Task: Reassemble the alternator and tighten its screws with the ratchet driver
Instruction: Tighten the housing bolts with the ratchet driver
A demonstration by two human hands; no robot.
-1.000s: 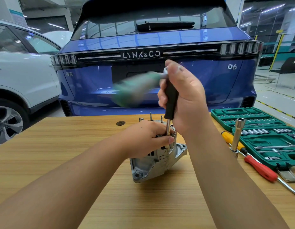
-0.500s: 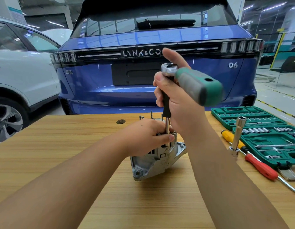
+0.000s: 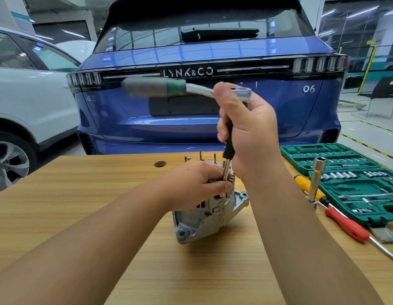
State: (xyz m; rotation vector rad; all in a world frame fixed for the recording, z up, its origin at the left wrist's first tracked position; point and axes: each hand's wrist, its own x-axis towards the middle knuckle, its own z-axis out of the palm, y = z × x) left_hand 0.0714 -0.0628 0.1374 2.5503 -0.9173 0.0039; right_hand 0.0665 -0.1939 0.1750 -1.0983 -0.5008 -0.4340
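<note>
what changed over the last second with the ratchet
The ratchet driver's green handle swung from the left round to the right and back left, spun by the right hand. The left hand stayed gripping the alternator, which hasn't moved.

i saw bright, even ceiling light, glare on the blue car, the ratchet handle smeared by motion blur, and edges bowed by wide-angle distortion.
</note>
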